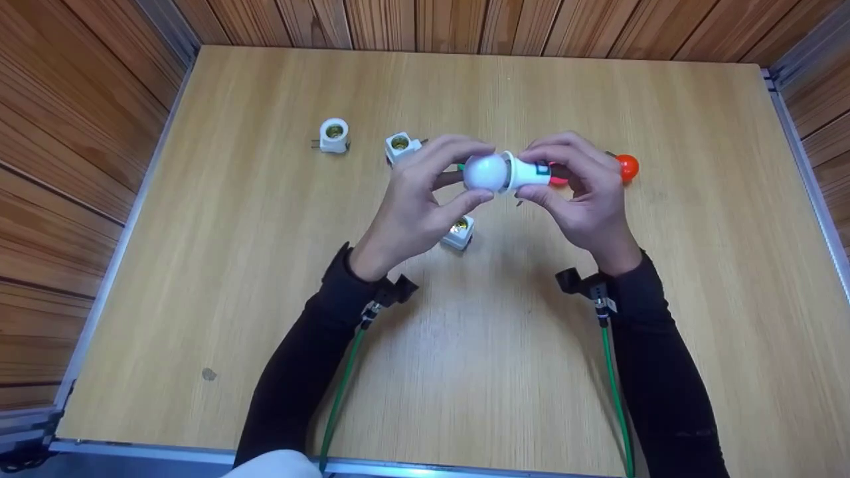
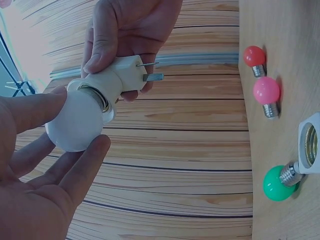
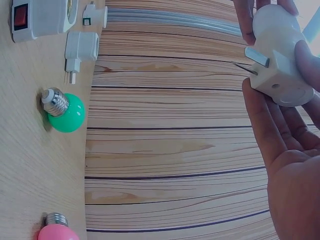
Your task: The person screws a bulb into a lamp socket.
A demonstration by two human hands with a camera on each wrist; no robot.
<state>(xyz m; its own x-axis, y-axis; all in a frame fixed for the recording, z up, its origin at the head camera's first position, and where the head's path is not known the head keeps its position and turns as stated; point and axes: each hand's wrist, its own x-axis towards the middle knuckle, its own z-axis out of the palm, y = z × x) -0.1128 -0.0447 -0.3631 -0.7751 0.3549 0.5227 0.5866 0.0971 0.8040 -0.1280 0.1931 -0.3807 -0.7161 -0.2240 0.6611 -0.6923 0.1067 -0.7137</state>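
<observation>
Above the table, my left hand (image 1: 422, 202) grips a round white light bulb (image 1: 485, 174) between thumb and fingers. A white plug-in lamp socket (image 1: 531, 174) is held by my right hand (image 1: 588, 192), its mouth facing the bulb. In the left wrist view the bulb's metal thread (image 2: 94, 95) sits partly inside the socket's rim, with some of it showing. Two metal prongs (image 2: 153, 77) stick out of the socket's far end. The right wrist view shows the socket body (image 3: 285, 75) between the fingers of the right hand; the bulb is partly hidden there.
Other white sockets lie on the table (image 1: 252, 279): one at the back left (image 1: 334, 136), one beside it (image 1: 398, 147), and one near my left wrist (image 1: 459, 234). A red bulb (image 1: 627, 168), a pink bulb (image 2: 266, 91) and a green bulb (image 2: 278, 184) lie there too.
</observation>
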